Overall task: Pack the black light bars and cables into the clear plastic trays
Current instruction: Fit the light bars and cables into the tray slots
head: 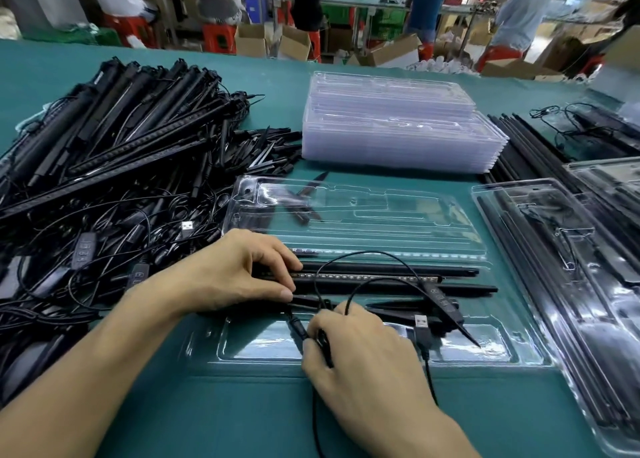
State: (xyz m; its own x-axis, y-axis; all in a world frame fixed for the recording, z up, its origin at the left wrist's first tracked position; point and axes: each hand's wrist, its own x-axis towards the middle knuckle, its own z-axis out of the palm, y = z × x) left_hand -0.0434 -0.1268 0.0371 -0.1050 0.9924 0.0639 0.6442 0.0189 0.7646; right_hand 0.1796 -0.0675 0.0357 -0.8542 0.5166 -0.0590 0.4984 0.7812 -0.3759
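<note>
Pinching the left ends of the light bars [363, 277], the left hand [239, 270] has its fingers and thumb curled round them. The bars lie side by side, running rightward from that hand across the middle of an open clear tray [381, 215]. One bar shows its LED strip face up.

Right hand [360, 353]: just below the left hand, fingers curled, gripping a black cable [298, 331] near its connector. The cable loops up over the bars between the two hands and runs back toward the person along the right side of the right hand. Its inline switch [440, 296] and USB plug [420, 321] rest on the tray, just right of the right hand.

Left of the left hand: a large pile of bars and tangled cables [104, 153], unpacked.
Beyond the hands, past the open tray: a stack of empty trays [398, 135].
Well right of the right hand: packed trays [554, 250] with bars and cables inside. More loose bars lie between them and the stack.

All of it rests on a green tabletop [242, 409].
</note>
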